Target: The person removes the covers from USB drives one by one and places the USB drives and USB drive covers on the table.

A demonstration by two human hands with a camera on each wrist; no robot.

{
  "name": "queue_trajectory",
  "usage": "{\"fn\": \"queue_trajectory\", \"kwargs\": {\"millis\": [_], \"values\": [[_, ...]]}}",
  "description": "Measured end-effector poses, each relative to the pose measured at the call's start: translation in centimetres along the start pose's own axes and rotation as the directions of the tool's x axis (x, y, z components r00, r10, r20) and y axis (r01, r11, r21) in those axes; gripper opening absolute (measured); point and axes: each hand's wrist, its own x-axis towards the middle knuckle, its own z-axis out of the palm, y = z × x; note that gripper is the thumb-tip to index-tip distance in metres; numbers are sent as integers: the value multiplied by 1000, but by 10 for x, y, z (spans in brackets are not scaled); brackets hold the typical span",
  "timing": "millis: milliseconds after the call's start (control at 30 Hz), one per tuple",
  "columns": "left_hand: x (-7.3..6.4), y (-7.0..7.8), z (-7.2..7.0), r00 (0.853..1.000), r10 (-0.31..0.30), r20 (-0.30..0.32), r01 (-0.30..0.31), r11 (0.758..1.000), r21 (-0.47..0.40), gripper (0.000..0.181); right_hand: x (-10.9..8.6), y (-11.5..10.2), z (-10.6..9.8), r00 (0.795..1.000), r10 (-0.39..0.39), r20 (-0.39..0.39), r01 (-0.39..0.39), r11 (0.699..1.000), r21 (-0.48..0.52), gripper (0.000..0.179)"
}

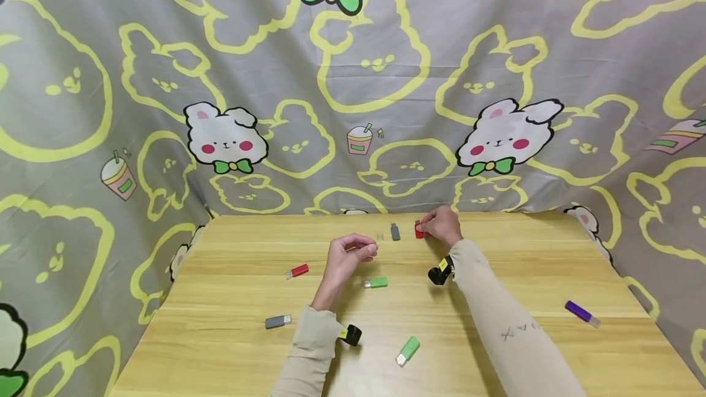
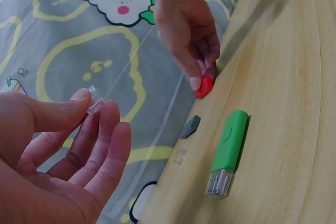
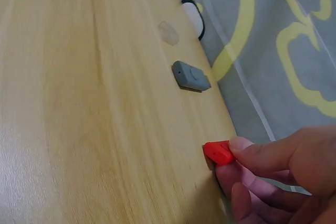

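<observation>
My right hand [image 1: 443, 225] pinches a red USB flash drive [image 3: 219, 152] between thumb and fingers, low over the table's back edge. In my left hand [image 1: 349, 256], a small clear plastic cap [image 2: 95, 100] is pinched between thumb and index fingertip, raised above the wood. Between the two hands lies a grey USB flash drive [image 1: 395, 232], its connector pointing to the back. Beside it sits another clear cap [image 3: 168, 33]. Nearer me, a green USB flash drive [image 2: 230, 140] with a clear cap over its connector lies just right of my left wrist.
More flash drives are spread on the wooden table [image 1: 231, 348]: a red one [image 1: 299, 270] and a grey one [image 1: 274, 322] at the left, a green one [image 1: 409, 350] in front, a purple one [image 1: 578, 310] at the right. A patterned curtain [image 1: 380, 90] hangs behind the back edge.
</observation>
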Motion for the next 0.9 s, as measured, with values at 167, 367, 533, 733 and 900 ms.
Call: {"fn": "queue_trajectory", "kwargs": {"millis": [167, 367, 533, 733, 900], "values": [[0, -1, 2, 1000, 3, 7, -3, 1000, 7, 15, -5, -4, -1, 999, -35, -38, 31, 994, -103, 13], [0, -4, 1, 1000, 4, 13, -4, 1000, 25, 14, -7, -5, 0, 995, -74, -70, 64, 988, -141, 13], [0, -6, 4, 1000, -4, 5, 3, 1000, 26, 14, -18, -9, -11, 990, -99, -100, 90, 992, -90, 12], [2, -7, 5, 1000, 15, -2, -15, 998, 66, 15, -51, -15, -38, 970, -208, -127, 209, 978, -10, 15], [12, -5, 12, 999, 37, 3, -37, 986, 165, 11, -90, -18, -60, 974, -198, -111, 207, 976, 75, 20]]}}
